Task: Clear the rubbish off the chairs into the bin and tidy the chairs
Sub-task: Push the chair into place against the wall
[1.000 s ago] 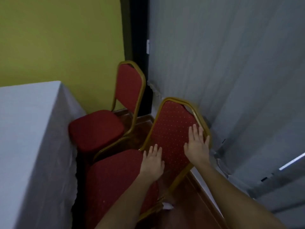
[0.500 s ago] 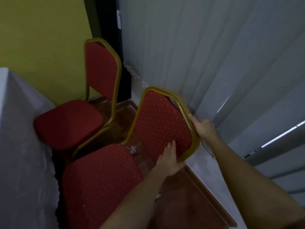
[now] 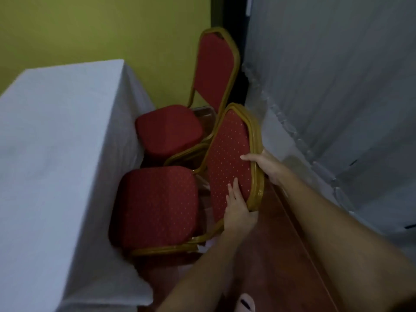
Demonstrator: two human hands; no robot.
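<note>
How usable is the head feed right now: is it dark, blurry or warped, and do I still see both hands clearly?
Head view: dim and soft all over, colours muted; the white tablecloth smears with motion blur; wide-angle bending curves the blinds at the edges; no glare; left hand and right hand are readable on the near chair backrest; the far chair sits in shadow.

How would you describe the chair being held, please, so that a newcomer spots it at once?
Find the white-draped table; two red chairs stand beside it. The near chair has gold-dotted fabric, and both hands grip its backrest; the far chair, by the yellow wall, looks plain and untouched.
</note>
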